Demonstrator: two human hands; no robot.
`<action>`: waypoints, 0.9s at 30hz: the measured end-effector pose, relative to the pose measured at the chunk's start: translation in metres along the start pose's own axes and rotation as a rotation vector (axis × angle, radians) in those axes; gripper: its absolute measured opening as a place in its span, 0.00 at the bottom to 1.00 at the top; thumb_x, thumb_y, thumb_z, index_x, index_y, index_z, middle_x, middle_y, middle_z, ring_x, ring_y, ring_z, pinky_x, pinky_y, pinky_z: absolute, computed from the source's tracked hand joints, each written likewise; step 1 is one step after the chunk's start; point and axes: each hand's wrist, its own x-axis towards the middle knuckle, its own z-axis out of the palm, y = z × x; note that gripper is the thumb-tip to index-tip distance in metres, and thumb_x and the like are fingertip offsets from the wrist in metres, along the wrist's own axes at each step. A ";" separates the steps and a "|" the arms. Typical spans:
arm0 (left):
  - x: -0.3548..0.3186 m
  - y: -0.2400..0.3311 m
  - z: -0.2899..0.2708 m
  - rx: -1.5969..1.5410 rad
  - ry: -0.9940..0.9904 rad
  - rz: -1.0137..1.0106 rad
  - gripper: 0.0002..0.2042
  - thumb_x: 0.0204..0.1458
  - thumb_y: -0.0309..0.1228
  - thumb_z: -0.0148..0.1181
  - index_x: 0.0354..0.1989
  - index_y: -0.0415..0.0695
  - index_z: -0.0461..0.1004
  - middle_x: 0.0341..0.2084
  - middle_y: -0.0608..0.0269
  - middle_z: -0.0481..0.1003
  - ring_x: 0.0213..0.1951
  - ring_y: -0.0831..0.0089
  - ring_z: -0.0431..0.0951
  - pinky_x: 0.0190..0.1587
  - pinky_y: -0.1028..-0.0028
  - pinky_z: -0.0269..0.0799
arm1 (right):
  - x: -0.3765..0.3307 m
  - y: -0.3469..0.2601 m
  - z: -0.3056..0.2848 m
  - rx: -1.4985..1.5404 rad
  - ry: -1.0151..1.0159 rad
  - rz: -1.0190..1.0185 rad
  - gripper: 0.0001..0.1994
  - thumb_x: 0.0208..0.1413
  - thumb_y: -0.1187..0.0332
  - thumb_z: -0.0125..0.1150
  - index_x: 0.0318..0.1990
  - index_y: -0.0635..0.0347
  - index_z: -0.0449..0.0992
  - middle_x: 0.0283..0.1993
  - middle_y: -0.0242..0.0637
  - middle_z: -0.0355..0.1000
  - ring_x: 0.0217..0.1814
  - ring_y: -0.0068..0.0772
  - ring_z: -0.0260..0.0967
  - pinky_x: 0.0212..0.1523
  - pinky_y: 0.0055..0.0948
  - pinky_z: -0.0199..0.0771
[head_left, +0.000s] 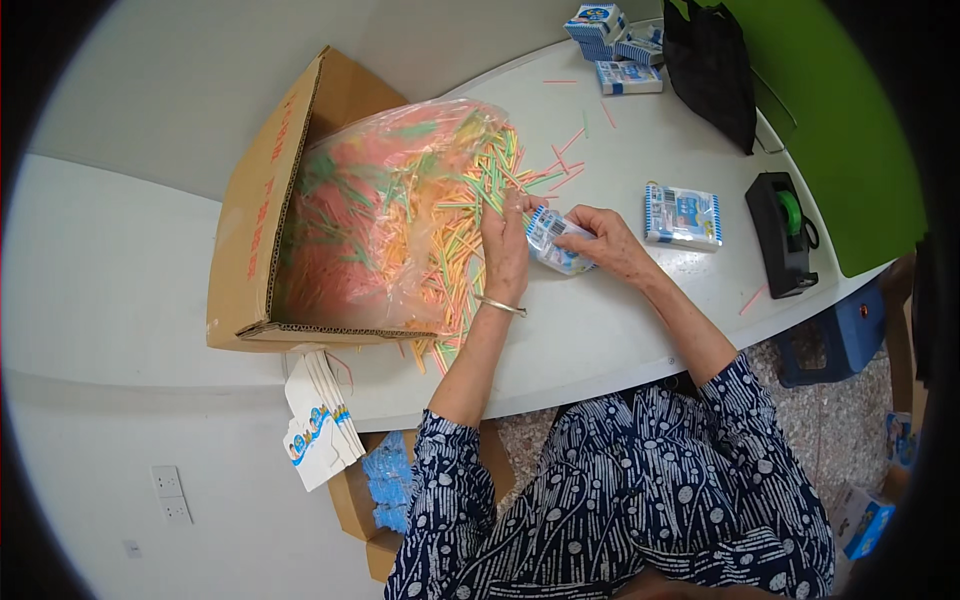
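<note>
Over the white table, my right hand [606, 246] pinches a small blue-and-white plastic packet [556, 243] with thumb and fingers. My left hand [507, 250], with a bangle at the wrist, is closed at the packet's upper left edge. Its fingertips are partly hidden, so whether it also holds sticks cannot be made out. Just left of that hand, thin pink, green, yellow and orange sticks [452, 250] spill in a heap from a clear plastic bag [400, 170]. The bag lies in a cardboard box [262, 215] tipped on its side.
Right of my hands lies a flat blue-and-white pack [683, 216], then a black tape dispenser [782, 235]. More packs [628, 77] and a black bag [710, 70] stand at the back. Folded white cartons [322, 420] overhang the left edge, above a box of blue packets [388, 482]. A blue stool [835, 335] is lower right.
</note>
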 end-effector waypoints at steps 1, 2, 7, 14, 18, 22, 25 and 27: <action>-0.001 -0.002 0.001 -0.001 -0.002 -0.004 0.14 0.64 0.38 0.42 0.39 0.38 0.65 0.32 0.58 0.74 0.33 0.75 0.75 0.35 0.75 0.72 | 0.000 0.001 -0.001 0.000 0.003 0.004 0.09 0.51 0.66 0.62 0.32 0.65 0.74 0.25 0.24 0.67 0.26 0.13 0.58 0.27 0.17 0.58; -0.002 -0.003 0.002 0.014 0.008 0.009 0.14 0.64 0.38 0.43 0.38 0.38 0.65 0.31 0.58 0.74 0.32 0.76 0.75 0.35 0.76 0.72 | 0.000 0.002 -0.003 -0.044 -0.024 0.028 0.10 0.51 0.66 0.62 0.30 0.65 0.73 0.23 0.24 0.66 0.25 0.14 0.57 0.25 0.18 0.57; -0.004 -0.008 -0.001 0.107 0.040 0.161 0.15 0.64 0.39 0.42 0.38 0.37 0.66 0.30 0.59 0.74 0.31 0.76 0.75 0.33 0.78 0.72 | -0.002 -0.001 -0.004 -0.154 -0.025 -0.015 0.12 0.53 0.65 0.59 0.26 0.66 0.72 0.19 0.24 0.61 0.23 0.15 0.53 0.22 0.22 0.53; -0.010 0.014 -0.003 -0.162 0.052 -0.028 0.15 0.64 0.39 0.41 0.39 0.37 0.65 0.33 0.56 0.73 0.35 0.70 0.77 0.37 0.74 0.75 | -0.007 -0.015 -0.009 -0.260 -0.016 -0.129 0.15 0.56 0.64 0.56 0.24 0.67 0.67 0.17 0.30 0.58 0.21 0.20 0.50 0.22 0.26 0.52; -0.006 0.023 -0.007 -0.168 0.072 0.025 0.15 0.64 0.38 0.40 0.40 0.36 0.64 0.34 0.55 0.73 0.35 0.69 0.77 0.37 0.71 0.76 | -0.006 -0.009 -0.013 -0.364 0.005 -0.240 0.14 0.57 0.64 0.55 0.26 0.66 0.67 0.18 0.32 0.60 0.22 0.22 0.50 0.23 0.28 0.54; -0.008 0.028 -0.009 -0.152 0.138 0.023 0.15 0.64 0.38 0.40 0.39 0.36 0.65 0.33 0.55 0.73 0.35 0.70 0.77 0.38 0.71 0.76 | -0.007 -0.008 -0.013 -0.200 0.020 -0.143 0.13 0.55 0.64 0.55 0.30 0.67 0.66 0.23 0.38 0.63 0.23 0.26 0.56 0.25 0.31 0.57; -0.013 0.031 -0.007 -0.178 0.099 0.009 0.16 0.64 0.39 0.40 0.38 0.36 0.66 0.33 0.54 0.73 0.35 0.69 0.77 0.37 0.72 0.76 | -0.006 -0.008 -0.015 -0.220 0.002 -0.123 0.13 0.55 0.64 0.56 0.28 0.66 0.67 0.20 0.32 0.59 0.22 0.22 0.51 0.23 0.28 0.54; -0.016 0.035 -0.006 -0.215 0.080 0.028 0.17 0.64 0.41 0.41 0.39 0.37 0.66 0.34 0.55 0.73 0.36 0.69 0.77 0.40 0.70 0.76 | -0.007 -0.015 -0.015 -0.071 -0.121 -0.013 0.13 0.55 0.63 0.57 0.26 0.64 0.68 0.19 0.26 0.55 0.22 0.17 0.48 0.23 0.24 0.51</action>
